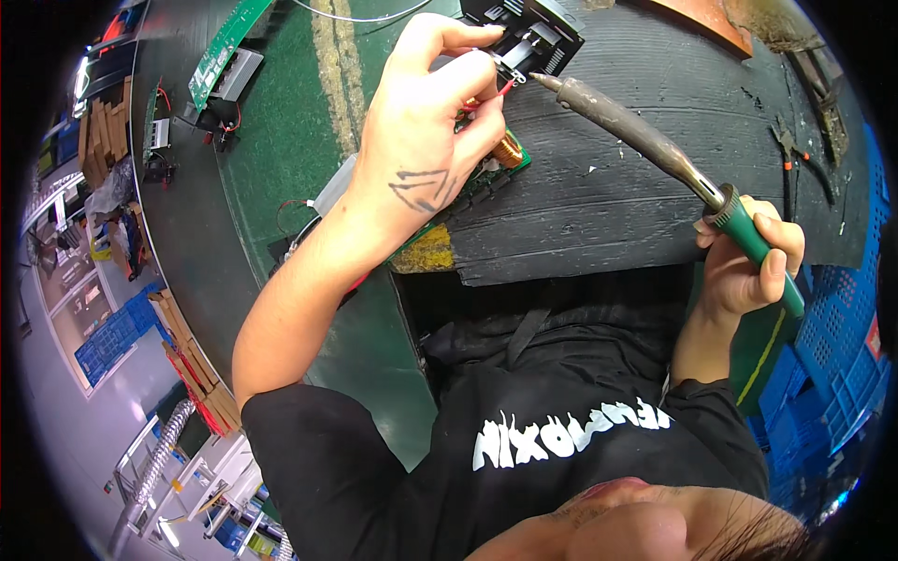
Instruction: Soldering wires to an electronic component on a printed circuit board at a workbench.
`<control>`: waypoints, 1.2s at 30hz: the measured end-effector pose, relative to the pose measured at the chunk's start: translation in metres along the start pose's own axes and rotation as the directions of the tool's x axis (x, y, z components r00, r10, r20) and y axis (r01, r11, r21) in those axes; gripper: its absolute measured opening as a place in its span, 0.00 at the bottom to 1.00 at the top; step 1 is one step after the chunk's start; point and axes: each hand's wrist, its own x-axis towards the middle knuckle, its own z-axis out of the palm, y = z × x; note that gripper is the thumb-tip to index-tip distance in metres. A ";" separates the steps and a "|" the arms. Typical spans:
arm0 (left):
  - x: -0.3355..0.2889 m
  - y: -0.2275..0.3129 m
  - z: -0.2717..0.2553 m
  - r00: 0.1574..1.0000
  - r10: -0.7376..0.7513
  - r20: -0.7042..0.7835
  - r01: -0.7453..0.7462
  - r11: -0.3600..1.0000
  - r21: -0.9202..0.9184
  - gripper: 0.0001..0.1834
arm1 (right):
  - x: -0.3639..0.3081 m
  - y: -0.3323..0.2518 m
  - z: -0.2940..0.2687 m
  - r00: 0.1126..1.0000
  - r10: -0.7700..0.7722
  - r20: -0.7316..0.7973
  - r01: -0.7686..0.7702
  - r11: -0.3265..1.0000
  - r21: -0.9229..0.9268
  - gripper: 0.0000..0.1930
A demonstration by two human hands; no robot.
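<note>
My right hand is closed round the green handle of a soldering iron. The iron's tip points up and left, close beside a small metal terminal on a red wire; whether they touch I cannot tell. Thumb and finger of my left hand pinch that red wire, while another finger reaches to a black housing with slots at the top. Under the left hand, partly hidden, lies a green circuit board with a copper coil.
A black ridged mat covers the bench's right part. Cutting pliers with orange on the handles lie there, near a blue crate. Another green circuit board with a metal heatsink stands at the upper left. A brown curved piece lies at the far edge.
</note>
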 end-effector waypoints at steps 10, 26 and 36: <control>0.003 0.009 -0.006 0.999 -0.022 0.038 0.025 0.998 -0.065 0.10 | -0.004 0.007 0.007 0.999 0.042 -0.021 -0.041 0.998 0.040 0.18; 0.003 0.008 0.001 0.997 0.074 -0.005 -0.074 0.994 0.085 0.04 | -0.003 0.008 0.009 0.995 0.086 -0.045 -0.084 0.995 0.057 0.17; 0.001 0.008 -0.005 0.988 0.148 -0.031 -0.150 0.986 -0.070 0.10 | -0.005 0.009 0.004 0.992 0.099 -0.078 -0.091 0.991 0.096 0.17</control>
